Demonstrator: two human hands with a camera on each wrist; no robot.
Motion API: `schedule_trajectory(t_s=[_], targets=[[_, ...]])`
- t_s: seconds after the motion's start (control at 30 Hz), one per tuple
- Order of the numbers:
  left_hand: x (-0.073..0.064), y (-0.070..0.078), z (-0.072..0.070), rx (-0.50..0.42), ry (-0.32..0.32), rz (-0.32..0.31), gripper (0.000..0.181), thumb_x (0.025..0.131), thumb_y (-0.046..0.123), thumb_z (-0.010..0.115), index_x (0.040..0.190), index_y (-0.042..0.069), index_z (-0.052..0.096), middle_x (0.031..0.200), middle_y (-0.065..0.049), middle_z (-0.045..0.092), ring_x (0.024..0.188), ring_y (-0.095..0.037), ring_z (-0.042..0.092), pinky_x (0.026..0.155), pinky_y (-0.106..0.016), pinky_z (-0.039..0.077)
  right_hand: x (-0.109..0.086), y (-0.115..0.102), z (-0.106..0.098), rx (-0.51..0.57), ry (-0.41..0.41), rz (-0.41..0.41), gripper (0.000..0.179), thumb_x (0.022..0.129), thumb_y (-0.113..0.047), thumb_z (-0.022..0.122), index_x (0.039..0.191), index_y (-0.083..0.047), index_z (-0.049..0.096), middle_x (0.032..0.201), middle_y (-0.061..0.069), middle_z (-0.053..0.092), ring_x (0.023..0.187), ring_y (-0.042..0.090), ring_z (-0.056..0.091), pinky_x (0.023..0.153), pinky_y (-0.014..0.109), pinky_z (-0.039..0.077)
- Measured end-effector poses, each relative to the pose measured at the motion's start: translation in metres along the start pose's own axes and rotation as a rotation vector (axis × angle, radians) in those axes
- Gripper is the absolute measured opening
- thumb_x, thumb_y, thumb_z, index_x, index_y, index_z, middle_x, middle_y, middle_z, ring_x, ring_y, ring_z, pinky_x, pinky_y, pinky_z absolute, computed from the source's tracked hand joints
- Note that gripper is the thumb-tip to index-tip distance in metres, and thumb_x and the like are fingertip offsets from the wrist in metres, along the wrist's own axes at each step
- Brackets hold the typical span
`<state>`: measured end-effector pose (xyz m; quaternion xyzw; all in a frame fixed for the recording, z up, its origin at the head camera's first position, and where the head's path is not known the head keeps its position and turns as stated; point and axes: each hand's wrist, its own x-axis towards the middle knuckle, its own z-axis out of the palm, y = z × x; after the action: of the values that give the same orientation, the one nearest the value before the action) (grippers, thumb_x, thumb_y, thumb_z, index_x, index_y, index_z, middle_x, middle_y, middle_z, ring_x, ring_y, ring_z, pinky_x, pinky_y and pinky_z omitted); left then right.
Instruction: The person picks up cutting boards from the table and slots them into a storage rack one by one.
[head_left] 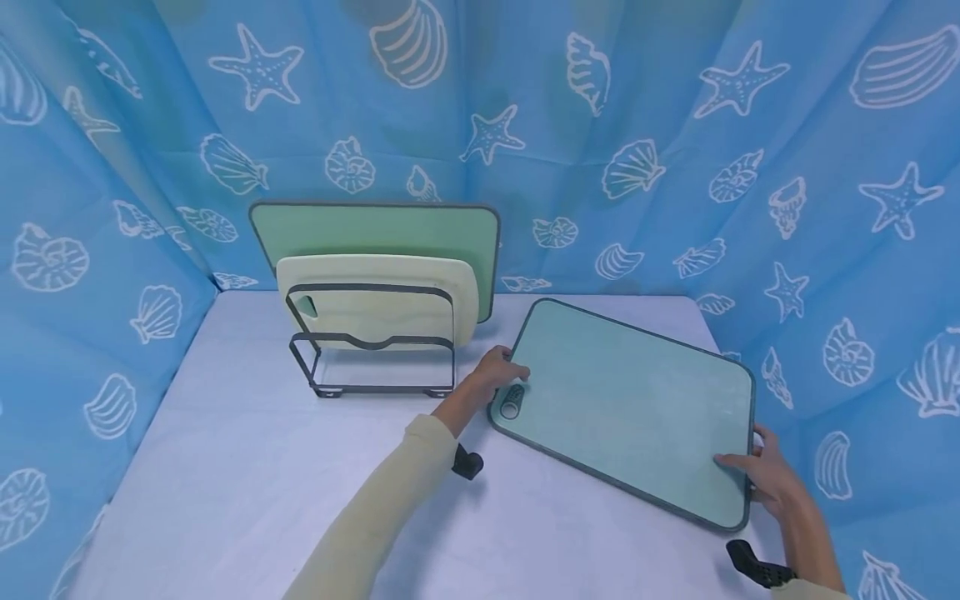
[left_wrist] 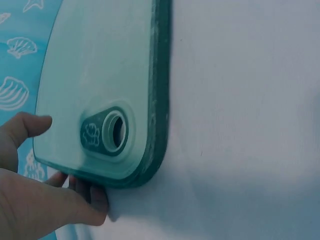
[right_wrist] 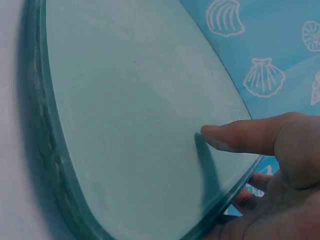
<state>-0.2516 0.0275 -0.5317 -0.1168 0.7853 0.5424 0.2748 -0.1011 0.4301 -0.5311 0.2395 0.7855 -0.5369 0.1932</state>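
A large pale green cutting board (head_left: 630, 408) with a dark rim slants across the right of the table in the head view. At its left short edge, my left hand (head_left: 491, 372) grips it, thumb over the top and fingers below. In the left wrist view, an oval handle hole (left_wrist: 118, 132) in a dark green inset lies near that hand. My right hand (head_left: 774, 475) holds the opposite short edge. In the right wrist view the thumb (right_wrist: 245, 136) reaches over the board's face, while the other fingers are partly hidden at the edge.
Left of the board stands a dark metal rack (head_left: 382, 389) on the white-covered table (head_left: 225, 467). It holds a cream cutting board (head_left: 382, 271) in front of a larger green cutting board (head_left: 375, 229). A blue seashell curtain (head_left: 525, 75) surrounds the table's back and sides.
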Motion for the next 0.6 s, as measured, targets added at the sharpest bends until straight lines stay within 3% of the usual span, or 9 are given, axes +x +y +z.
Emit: schedule_trajectory(t_s=[0.13,0.37,0.6], targets=[[-0.001,-0.001,-0.004,-0.002,0.002,-0.011,0.068,0.085,0.015,0.076,0.144,0.003,0.043,0.137,-0.017,0.050,0.124,-0.032,0.049,0.105,-0.045,0.041,-0.002,0.004,0.000,-0.022,-0.011,-0.039,0.105,0.098,-0.012,0.062,0.148,0.000,-0.030,0.149,0.044,-0.005,0.133,0.062,0.020,0.099,0.074,0.032],[-0.002,-0.002,-0.008,0.008,0.014,0.011,0.064,0.085,-0.001,0.071,0.143,0.000,0.045,0.135,-0.018,0.052,0.124,-0.033,0.050,0.105,-0.042,0.042,-0.004,0.003,0.000,-0.014,-0.019,-0.031,0.109,0.097,-0.013,0.065,0.148,-0.001,-0.030,0.151,0.043,-0.010,0.134,0.063,0.016,0.101,0.073,0.029],[-0.012,0.002,-0.011,0.028,0.001,0.043,0.055,0.086,-0.003,0.070,0.136,0.002,0.047,0.122,-0.016,0.055,0.111,-0.030,0.056,0.095,-0.040,0.049,-0.010,0.001,-0.004,-0.041,-0.003,-0.066,0.110,0.096,-0.013,0.067,0.149,-0.001,-0.029,0.150,0.043,-0.007,0.131,0.062,0.023,0.099,0.070,0.036]])
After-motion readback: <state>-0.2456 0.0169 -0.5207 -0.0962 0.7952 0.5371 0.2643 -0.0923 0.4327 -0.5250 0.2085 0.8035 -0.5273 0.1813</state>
